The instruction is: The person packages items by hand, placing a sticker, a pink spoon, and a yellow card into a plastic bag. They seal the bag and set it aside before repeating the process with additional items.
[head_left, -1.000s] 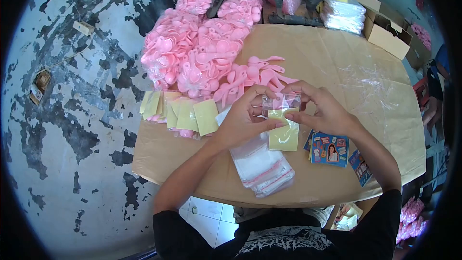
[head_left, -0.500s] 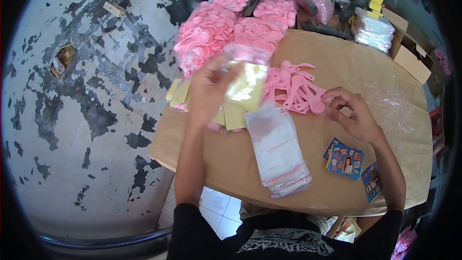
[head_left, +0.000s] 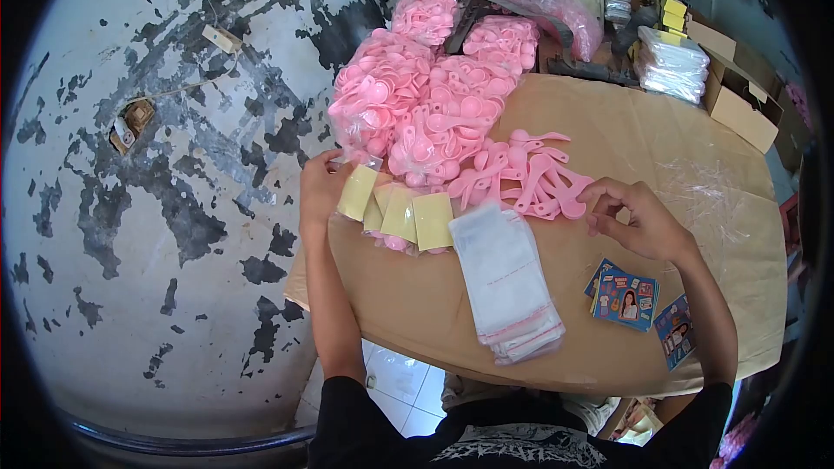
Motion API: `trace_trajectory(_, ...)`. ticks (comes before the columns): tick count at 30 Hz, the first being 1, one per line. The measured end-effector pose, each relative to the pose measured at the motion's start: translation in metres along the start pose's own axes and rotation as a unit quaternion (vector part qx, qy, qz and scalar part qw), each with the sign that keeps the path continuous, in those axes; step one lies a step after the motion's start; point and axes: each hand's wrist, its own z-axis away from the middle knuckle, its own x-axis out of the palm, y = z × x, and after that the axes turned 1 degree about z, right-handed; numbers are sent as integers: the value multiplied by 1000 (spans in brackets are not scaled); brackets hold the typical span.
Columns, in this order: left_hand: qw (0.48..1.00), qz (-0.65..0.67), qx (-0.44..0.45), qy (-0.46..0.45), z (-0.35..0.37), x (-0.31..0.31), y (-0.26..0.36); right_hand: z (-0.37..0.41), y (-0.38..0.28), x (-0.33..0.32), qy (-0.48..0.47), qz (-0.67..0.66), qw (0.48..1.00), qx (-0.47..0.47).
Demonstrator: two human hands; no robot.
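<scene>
Pinching a clear packet [head_left: 358,193] with a yellow card inside, our left hand [head_left: 320,184] is holding it at the left end of a row of filled packets [head_left: 417,221] by the table [head_left: 695,148] edge. Our right hand [head_left: 632,219] is curling beside loose pink spoons [head_left: 534,175]; we cannot tell whether it is gripping one. Empty clear bags [head_left: 508,282] are lying stacked between our hands; big plastic sacks [head_left: 408,95] are bulging with spoons.

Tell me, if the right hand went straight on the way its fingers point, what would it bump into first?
Most likely the loose pink spoons, lying just beyond the curled fingertips of the right hand. They look nearly touching, though depth is unclear.
</scene>
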Motion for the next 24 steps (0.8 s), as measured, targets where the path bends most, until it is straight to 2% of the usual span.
trace_trajectory(1,999,-48,19,15,0,2,-2,0,1,-1,1,-2,1000,-2)
trace_trajectory(4,996,3,-8,87,-2,6,-8,1,5,-1,0,-6,1000,-4)
trace_trajectory(7,991,-70,114,0,1,1,-30,0,4,-4,-10,1,1000,1)
trace_trajectory(10,976,-141,73,-147,8,5,-43,-1,0,-3,-20,22,999,17)
trace_trajectory(13,990,-38,128,-40,9,-1,-37,1,-6,6,-2,53,998,27)
trace_trajectory(14,982,-59,178,23,15,-4,-11,0,-11,11,17,65,997,25)
trace_trajectory(17,985,111,114,-60,57,-5,69,4,-23,33,54,113,992,5)
trace_trajectory(19,954,122,165,-219,97,9,89,2,-30,45,55,165,985,-5)
trace_trajectory(21,909,143,238,-309,139,27,115,-1,-35,56,32,225,974,-6)
trace_trajectory(23,922,103,284,-242,171,51,118,-6,-28,68,28,247,969,3)
trace_trajectory(24,920,109,278,-253,182,58,119,-7,-25,73,26,257,966,10)
